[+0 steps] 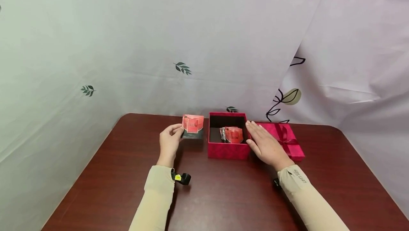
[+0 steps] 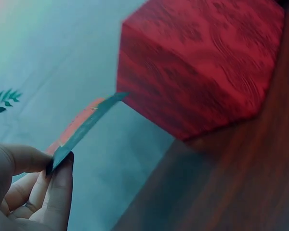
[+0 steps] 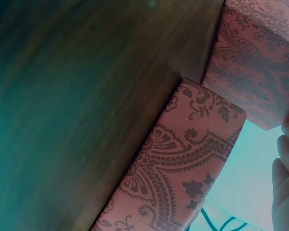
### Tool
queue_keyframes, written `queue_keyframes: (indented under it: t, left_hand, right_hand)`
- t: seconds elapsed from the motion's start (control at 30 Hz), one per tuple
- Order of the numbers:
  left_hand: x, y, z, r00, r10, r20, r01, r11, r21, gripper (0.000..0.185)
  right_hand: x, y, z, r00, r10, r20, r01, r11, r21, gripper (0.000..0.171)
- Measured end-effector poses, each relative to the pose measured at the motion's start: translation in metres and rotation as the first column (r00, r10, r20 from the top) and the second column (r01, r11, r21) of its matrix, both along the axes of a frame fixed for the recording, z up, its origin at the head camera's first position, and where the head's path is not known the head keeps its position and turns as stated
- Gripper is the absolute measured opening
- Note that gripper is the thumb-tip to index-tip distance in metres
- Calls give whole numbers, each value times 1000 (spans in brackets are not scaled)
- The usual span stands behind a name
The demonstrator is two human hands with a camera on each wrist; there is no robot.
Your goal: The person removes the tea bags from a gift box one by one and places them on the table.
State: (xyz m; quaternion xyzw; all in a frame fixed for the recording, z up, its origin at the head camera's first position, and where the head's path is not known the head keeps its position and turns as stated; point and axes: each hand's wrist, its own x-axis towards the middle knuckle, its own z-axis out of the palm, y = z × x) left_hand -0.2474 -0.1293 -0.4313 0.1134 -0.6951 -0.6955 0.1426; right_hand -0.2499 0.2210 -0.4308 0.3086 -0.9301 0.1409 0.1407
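Evidently mid-transfer between table and red box (image 1: pixel 228 150): left hand (image 1: pixel 169 141) pinches a red sachet (image 1: pixel 192 126) just left of it, right hand (image 1: pixel 266 144) rests flat against its right wall, so next comes a careful carry over the rim.

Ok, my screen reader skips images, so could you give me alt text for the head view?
A left hand pinches a red packet beside an open red box holding more packets on a brown table. The right hand lies flat against the box's right side, by its ribboned lid.
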Motion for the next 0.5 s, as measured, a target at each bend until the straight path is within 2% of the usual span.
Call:
queue_keyframes:
  t: [0.17,0.5]
  left_hand:
    - [-4,1,-12,998,-32,53,36,997,-69,21]
    - [-2,3,-21,987,-101,122,113,989,-94,22]
  right_hand:
    - [-1,3,0,1000,-1,-3,1,1000,7,65]
    - [0,2,1,1000,-5,24,5,1000,8,65]
